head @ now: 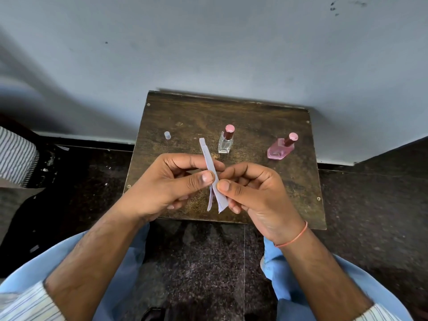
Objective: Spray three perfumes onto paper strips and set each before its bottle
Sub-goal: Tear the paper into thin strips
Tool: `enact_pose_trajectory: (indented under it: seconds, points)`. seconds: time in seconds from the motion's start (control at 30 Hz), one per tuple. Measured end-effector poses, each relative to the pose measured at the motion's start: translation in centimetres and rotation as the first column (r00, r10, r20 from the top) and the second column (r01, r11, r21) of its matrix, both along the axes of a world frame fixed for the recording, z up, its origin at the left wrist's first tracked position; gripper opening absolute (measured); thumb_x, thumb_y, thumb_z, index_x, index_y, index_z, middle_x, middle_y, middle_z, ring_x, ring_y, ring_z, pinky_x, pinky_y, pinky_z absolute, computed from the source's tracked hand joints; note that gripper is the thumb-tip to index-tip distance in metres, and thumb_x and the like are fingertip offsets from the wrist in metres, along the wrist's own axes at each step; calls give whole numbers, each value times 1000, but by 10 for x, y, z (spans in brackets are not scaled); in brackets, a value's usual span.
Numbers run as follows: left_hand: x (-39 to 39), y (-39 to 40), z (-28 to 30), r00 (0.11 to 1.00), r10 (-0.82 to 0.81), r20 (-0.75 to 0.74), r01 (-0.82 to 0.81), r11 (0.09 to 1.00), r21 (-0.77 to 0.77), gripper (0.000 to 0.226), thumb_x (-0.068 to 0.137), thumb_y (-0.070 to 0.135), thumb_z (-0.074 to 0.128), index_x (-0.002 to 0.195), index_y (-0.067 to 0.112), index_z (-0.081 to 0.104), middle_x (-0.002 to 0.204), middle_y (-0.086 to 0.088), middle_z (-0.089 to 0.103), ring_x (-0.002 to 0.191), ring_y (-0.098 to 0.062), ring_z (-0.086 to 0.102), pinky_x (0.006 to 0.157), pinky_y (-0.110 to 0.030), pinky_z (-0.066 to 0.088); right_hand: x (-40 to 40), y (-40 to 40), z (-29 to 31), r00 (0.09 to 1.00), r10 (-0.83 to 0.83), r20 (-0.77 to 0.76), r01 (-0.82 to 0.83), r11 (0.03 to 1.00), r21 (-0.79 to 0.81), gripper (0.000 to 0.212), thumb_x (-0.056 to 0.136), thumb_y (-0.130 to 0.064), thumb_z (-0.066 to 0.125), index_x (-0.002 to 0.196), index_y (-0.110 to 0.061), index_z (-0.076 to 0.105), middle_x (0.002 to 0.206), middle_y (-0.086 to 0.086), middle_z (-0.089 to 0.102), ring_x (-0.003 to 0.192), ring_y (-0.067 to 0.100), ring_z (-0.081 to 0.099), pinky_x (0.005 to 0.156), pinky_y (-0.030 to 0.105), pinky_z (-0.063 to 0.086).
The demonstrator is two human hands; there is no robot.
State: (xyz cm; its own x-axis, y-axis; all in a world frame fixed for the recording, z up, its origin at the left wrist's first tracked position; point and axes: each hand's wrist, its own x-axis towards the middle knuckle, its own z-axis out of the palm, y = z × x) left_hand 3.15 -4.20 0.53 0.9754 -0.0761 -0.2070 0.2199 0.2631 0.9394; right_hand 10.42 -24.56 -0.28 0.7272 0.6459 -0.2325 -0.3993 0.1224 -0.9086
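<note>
We see left hand (pixel 169 184) and right hand (pixel 250 193) both pinching paper strips (pixel 212 167) above table (pixel 289 181); two bottles (pixel 225 141) behind.

Both hands (pixel 166 184) (pixel 252 193) pinch paper strips (pixel 212 167) above table (pixel 266 126).

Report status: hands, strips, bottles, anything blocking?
Left hand and right hand both pinch the paper strips. Clear bottle, pink bottle capped on table. Nothing blocking.

1. dark worn wooden surface (pixel 254 117) pushed against the wall, screws at its corners
2. pale grey-blue wall (pixel 208 47), scuffed
3. dark speckled floor (pixel 370 205)
4. striped fabric (pixel 14 156) at far left
</note>
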Motion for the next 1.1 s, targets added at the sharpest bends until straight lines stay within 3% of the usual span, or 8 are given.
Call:
enact_pose_trajectory:
  seconds: [0.13, 0.23, 0.3, 0.4, 0.6, 0.8, 0.97, 1.1]
  points:
    - [2, 5, -5, 999, 43, -22, -43, 999, -25, 29, 83, 38, 86, 111, 27, 85, 65, 8, 69, 44, -3, 38, 37, -13, 28, 2, -5, -5, 988, 19, 151, -10, 998, -60, 18, 85, -6, 83, 97, -19, 83, 80, 6, 77, 62, 16, 61, 54, 25, 50]
    - [3, 9, -6, 997, 80, -12, -81, 994, -70, 38, 82, 45, 86, 115, 25, 85, 91, 0, 82, 46, -1, 39, 36, -14, 25, 5, -12, -7, 937, 28, 349, 32, 986, -165, 31, 83, -12, 89, 112, -17, 79, 99, 4, 79, 71, 17, 62, 63, 39, 53]
    - [4, 10, -8, 994, 111, -16, -112, 990, -89, 47, 78, 52, 89, 115, 22, 84, 108, -6, 83, 47, -1, 38, 37, -14, 25, 5, -15, -9, 885, 39, 464, 71, 974, -216, 38, 82, -17, 93, 117, -18, 77, 104, 0, 77, 68, 19, 61, 57, 47, 50]
    - [6, 9, -11, 990, 140, -31, -142, 986, -88, 52, 74, 56, 91, 114, 23, 85, 112, -10, 82, 47, 0, 38, 36, -13, 27, 2, -16, -9, 792, 52, 608, 135, 957, -258, 41, 80, -20, 97, 116, -19, 77, 104, -4, 75, 64, 23, 62, 48, 47, 50]
    - [8, 8, -15, 989, 147, -25, -148, 987, -70, 53, 74, 57, 91, 113, 23, 85, 108, -9, 82, 48, -1, 38, 36, -13, 26, -3, -14, -11, 717, 9, 697, 233, 939, -252, 35, 82, -18, 95, 112, -15, 78, 102, -8, 78, 59, 21, 64, 47, 29, 47]
    - [9, 7, -17, 991, 131, -16, -132, 990, -55, 53, 75, 56, 90, 114, 21, 85, 61, 7, 59, 48, -3, 35, 36, -14, 24, -2, -14, -11, 676, -26, 736, 285, 931, -229, 27, 84, -15, 94, 107, -14, 79, 98, -6, 78, 57, 20, 65, 46, 36, 49]
    - [9, 9, -19, 989, 148, 0, -148, 989, -12, 57, 73, 58, 92, 114, 20, 85, 69, -14, 53, 49, -6, 35, 37, -15, 24, -3, -13, -12, 656, -31, 754, 297, 929, -220, 24, 85, -14, 93, 105, -13, 80, 97, -7, 77, 58, 19, 65, 47, 35, 49]
    - [9, 10, -19, 991, 136, 5, -136, 991, -16, 54, 72, 59, 92, 111, 22, 86, 61, 1, 58, 49, -6, 35, 37, -15, 23, -2, -13, -13, 691, -50, 722, 293, 932, -216, 24, 84, -12, 93, 106, -15, 82, 94, -9, 77, 58, 18, 64, 48, 33, 49]
